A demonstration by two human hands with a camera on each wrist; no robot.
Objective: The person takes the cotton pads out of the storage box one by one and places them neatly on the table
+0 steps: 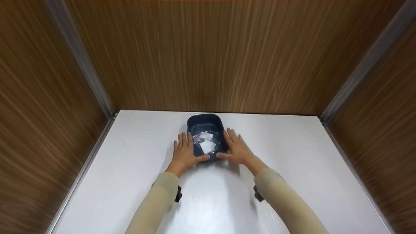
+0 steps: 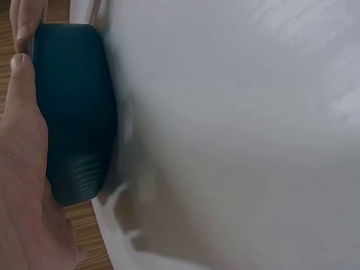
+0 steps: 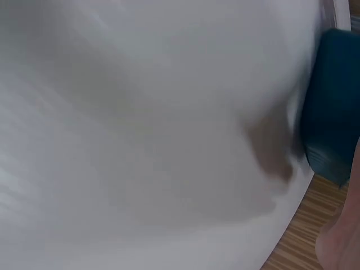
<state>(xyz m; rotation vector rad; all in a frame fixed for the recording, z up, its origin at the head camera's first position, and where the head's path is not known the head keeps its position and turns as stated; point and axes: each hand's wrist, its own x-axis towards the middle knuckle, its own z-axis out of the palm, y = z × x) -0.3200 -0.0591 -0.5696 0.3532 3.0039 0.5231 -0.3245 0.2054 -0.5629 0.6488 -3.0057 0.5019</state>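
Note:
A dark blue rectangular bin (image 1: 204, 119) stands upright on the white table, near its far edge. Inside lie clear plastic packets with white pieces (image 1: 208, 146). My left hand (image 1: 184, 154) rests along the bin's left side, fingers straight, thumb at the near rim. On the opposite side my right hand (image 1: 239, 152) touches the bin, fingers extended and thumb also at the near rim. The left wrist view shows the bin's ribbed outer wall (image 2: 73, 112) beside my left palm (image 2: 22, 163). Only part of the bin (image 3: 332, 101) and the right hand (image 3: 340, 236) appear in the right wrist view.
The white tabletop (image 1: 146, 136) spreads around the bin. Wood-grain panels enclose it: a back wall (image 1: 208, 58), a left wall (image 1: 42, 107) and a right wall (image 1: 383, 107), with grey metal strips at the corners.

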